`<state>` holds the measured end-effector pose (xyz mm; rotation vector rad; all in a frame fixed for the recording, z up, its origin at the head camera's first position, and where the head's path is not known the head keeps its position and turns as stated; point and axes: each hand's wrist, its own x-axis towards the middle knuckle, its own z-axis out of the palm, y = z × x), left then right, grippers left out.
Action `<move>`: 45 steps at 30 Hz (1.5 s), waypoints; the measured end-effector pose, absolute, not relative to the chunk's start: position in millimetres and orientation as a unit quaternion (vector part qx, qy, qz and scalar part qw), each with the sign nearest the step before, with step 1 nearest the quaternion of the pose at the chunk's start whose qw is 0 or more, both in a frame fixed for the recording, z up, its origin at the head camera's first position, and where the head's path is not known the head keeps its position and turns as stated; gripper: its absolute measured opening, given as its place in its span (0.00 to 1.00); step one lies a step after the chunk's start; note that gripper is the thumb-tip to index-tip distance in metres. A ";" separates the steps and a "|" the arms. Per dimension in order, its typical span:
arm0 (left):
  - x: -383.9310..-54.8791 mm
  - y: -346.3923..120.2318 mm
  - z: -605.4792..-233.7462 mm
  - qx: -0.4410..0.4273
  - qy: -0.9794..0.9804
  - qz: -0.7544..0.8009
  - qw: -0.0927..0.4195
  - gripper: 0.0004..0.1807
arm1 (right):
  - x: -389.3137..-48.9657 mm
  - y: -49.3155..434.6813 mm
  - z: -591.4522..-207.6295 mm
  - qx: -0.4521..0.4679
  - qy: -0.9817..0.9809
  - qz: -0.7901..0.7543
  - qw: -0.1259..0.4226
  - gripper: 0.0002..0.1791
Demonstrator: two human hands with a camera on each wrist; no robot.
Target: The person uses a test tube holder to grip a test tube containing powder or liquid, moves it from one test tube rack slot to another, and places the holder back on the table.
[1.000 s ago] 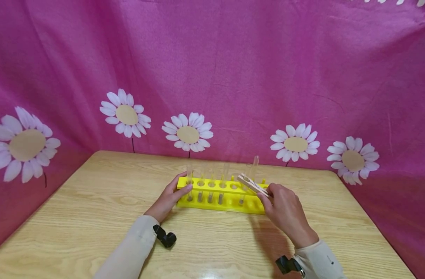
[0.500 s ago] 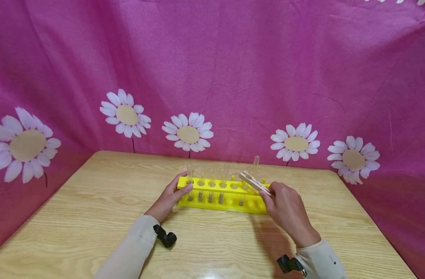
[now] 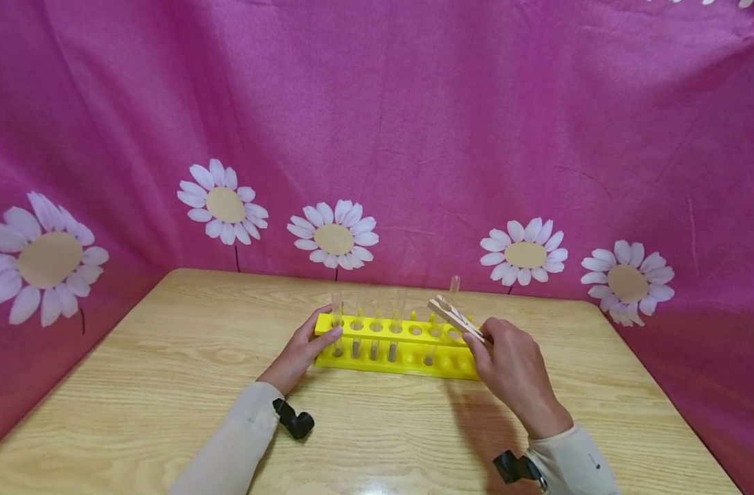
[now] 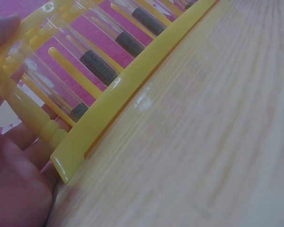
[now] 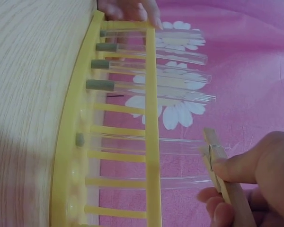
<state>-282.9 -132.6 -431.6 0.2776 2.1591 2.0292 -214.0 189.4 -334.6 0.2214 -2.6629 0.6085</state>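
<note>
My left hand (image 3: 299,350) grips the left end of a yellow test tube rack (image 3: 377,368), thumb on its top bar. Several clear test tubes (image 5: 184,94) stand in its left holes, with dark grey matter at their bottoms. Farther right, another tube (image 5: 128,143) with a little grey matter leans through the rack. My right hand (image 3: 513,368) pinches a wooden clothespin (image 3: 454,317) above the rack's right part. In the right wrist view the clothespin overlaps that tube's upper end; whether it clamps the glass I cannot tell. An upside-down tube (image 3: 455,285) rises behind.
The rack stands on a light wooden table (image 3: 377,440). Behind the table hangs a magenta cloth (image 3: 408,137) printed with white daisies. Yellow pegs (image 5: 116,156) line the rack's back. Black devices (image 3: 294,418) are strapped at both wrists.
My right hand and the clothespin have shifted slightly right, and the clothespin's tip has risen a little. My left hand and the rack have stayed in place.
</note>
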 end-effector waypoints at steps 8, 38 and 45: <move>-284.2 -131.9 -430.5 0.084 0.727 0.677 0.081 0.37 | -213.7 190.8 -331.3 0.075 -0.951 0.219 0.206 0.12; -283.0 -131.1 -431.6 0.074 0.727 0.678 0.085 0.37 | -211.7 194.3 -333.1 0.088 -0.929 0.226 0.281 0.11; -284.5 -131.8 -430.6 0.072 0.728 0.676 0.086 0.39 | -212.4 195.4 -330.4 0.085 -0.930 0.223 0.280 0.12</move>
